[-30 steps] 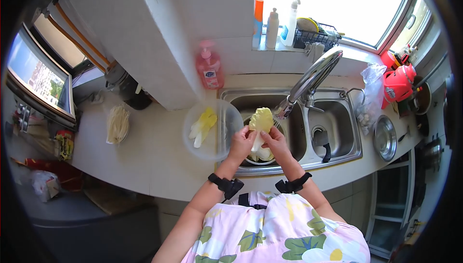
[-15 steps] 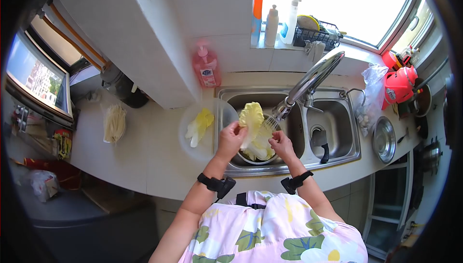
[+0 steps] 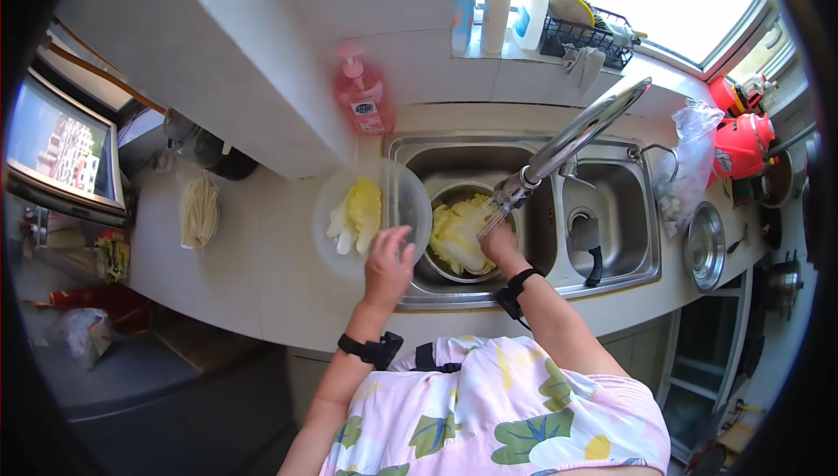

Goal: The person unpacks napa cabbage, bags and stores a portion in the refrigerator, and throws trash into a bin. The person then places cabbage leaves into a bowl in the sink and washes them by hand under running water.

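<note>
My left hand (image 3: 390, 265) is open, with its fingers apart, beside the translucent plastic bowl (image 3: 417, 205) on the counter's left side. Yellow-white napa cabbage leaves (image 3: 360, 216) lie in that bowl. In the left basin, a metal bowl (image 3: 434, 267) holds more cabbage leaves (image 3: 461, 236). My right hand (image 3: 502, 246) reaches into the right side of the metal bowl, under the water coming from the faucet (image 3: 559, 144). Its fingertips are hidden among leaves and water, so its grip is unclear.
A cleaver (image 3: 593, 253) rests in the right basin (image 3: 624, 205). Enoki mushrooms (image 3: 200, 212) lie on the left counter. A pink soap bottle (image 3: 363, 96) stands behind the plastic bowl. On the right are a metal dish (image 3: 704, 246), a plastic bag (image 3: 694, 153) and a red jug (image 3: 738, 146).
The cabbage leaf from my left hand is now in the plastic bowl, and that hand has opened and shifted left. My right hand has moved into the metal bowl. The view has shifted slightly.
</note>
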A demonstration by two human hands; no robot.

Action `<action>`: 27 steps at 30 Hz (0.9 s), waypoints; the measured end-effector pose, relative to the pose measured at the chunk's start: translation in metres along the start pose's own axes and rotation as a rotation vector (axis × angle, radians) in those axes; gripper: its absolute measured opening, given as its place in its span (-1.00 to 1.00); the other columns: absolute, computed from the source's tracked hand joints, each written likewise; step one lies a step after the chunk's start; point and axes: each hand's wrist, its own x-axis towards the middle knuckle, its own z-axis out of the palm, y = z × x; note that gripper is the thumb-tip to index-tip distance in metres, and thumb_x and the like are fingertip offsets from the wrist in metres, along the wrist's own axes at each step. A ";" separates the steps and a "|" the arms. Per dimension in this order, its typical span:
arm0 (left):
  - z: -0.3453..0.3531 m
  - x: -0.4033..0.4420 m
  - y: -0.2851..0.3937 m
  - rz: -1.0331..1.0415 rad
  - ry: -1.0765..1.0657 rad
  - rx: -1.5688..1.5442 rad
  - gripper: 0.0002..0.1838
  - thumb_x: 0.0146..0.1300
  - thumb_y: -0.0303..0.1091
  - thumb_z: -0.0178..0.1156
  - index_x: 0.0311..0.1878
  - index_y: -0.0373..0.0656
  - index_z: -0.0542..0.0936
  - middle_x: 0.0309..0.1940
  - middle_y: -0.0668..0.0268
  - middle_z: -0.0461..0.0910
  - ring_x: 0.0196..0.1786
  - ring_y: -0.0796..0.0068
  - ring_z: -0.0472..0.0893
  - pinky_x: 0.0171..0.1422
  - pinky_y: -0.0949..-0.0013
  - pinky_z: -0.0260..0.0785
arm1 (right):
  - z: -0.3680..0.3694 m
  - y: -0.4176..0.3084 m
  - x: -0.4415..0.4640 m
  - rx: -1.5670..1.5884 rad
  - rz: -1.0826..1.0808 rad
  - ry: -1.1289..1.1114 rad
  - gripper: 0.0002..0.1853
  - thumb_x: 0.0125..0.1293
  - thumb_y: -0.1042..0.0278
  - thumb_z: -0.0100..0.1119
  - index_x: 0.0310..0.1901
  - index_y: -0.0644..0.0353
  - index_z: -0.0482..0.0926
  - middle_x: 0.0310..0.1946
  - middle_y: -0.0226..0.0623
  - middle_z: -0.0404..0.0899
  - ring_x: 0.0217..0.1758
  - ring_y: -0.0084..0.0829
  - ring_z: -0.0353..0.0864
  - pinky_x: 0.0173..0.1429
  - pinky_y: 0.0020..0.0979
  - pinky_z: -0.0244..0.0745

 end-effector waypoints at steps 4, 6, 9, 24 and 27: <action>0.023 -0.014 0.013 0.284 -0.150 0.030 -0.77 0.13 -0.50 0.21 -0.11 -0.19 0.58 -0.20 0.21 0.57 -0.14 0.18 0.58 -0.04 0.25 0.46 | -0.018 -0.022 -0.006 -0.114 -0.122 -0.199 -0.36 0.08 0.08 0.29 0.16 0.22 0.37 -0.07 -0.11 0.56 0.00 -0.05 0.55 0.00 -0.10 0.54; 0.029 -0.015 0.016 0.363 -0.163 0.066 -0.79 0.13 -0.52 0.20 -0.13 -0.20 0.59 -0.23 0.21 0.58 -0.17 0.20 0.59 -0.08 0.27 0.46 | -0.017 -0.024 -0.007 -0.233 -0.163 -0.226 -0.33 0.06 0.07 0.30 0.18 0.23 0.36 -0.06 -0.13 0.56 0.01 -0.08 0.55 -0.04 -0.12 0.56; 0.032 -0.012 0.020 0.377 -0.176 0.071 -0.82 0.12 -0.51 0.21 -0.17 -0.19 0.60 -0.27 0.20 0.59 -0.16 0.17 0.59 -0.08 0.26 0.46 | -0.012 -0.016 0.000 -0.183 -0.086 -0.254 -0.42 0.08 0.03 0.30 0.07 0.21 0.47 -0.12 -0.11 0.60 -0.04 -0.11 0.59 -0.08 -0.16 0.57; 0.092 0.015 0.022 -0.584 -0.386 -0.665 -0.63 0.38 -0.01 0.06 -0.02 -0.11 0.56 -0.26 0.34 0.64 -0.33 0.48 0.59 -0.28 0.47 0.46 | -0.119 -0.033 -0.039 1.999 0.188 -0.376 -0.70 0.41 0.16 0.09 0.08 0.09 0.47 -0.16 -0.44 0.57 -0.15 -0.54 0.56 -0.02 -0.39 0.48; 0.090 0.019 0.025 -0.719 -0.948 -1.059 -0.59 0.33 0.03 0.12 0.03 -0.10 0.47 -0.22 0.32 0.60 -0.35 0.59 0.60 -0.39 0.49 0.51 | -0.124 -0.036 -0.040 1.861 0.151 -0.380 -0.64 0.42 0.06 0.04 0.10 0.10 0.45 -0.12 -0.42 0.56 -0.06 -0.48 0.56 0.07 -0.31 0.48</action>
